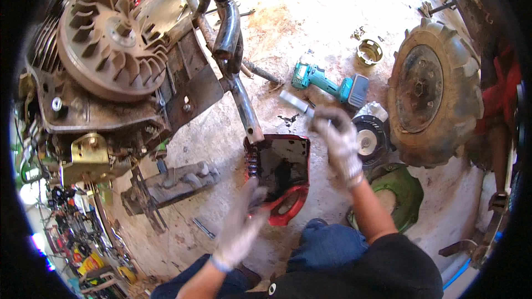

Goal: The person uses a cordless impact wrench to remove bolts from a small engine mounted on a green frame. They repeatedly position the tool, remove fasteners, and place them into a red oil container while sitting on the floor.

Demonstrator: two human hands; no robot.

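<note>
My left hand (239, 230), in a pale work glove, hangs open beside the lower left edge of a red cover (293, 196). The cover lies on the floor with its dark, dirty inside facing up. My right hand (339, 141), gloved too and smeared by motion, is right of the cover. Its curled fingers meet one end of a pale stick-shaped tool (295, 101), whose exact kind I cannot make out. Just beyond is a teal cordless power tool (327, 83) with a dark battery. A round black part (368, 139) with a pale centre sits right of my right hand.
A rusty engine with a finned flywheel (113, 44) and a bent metal tube frame (241, 99) fill the upper left. At the right stands a muddy tractor tyre (418, 91). A green cover (407, 194), an open tin ring (369, 52) and a dirty metal part (172, 185) lie around.
</note>
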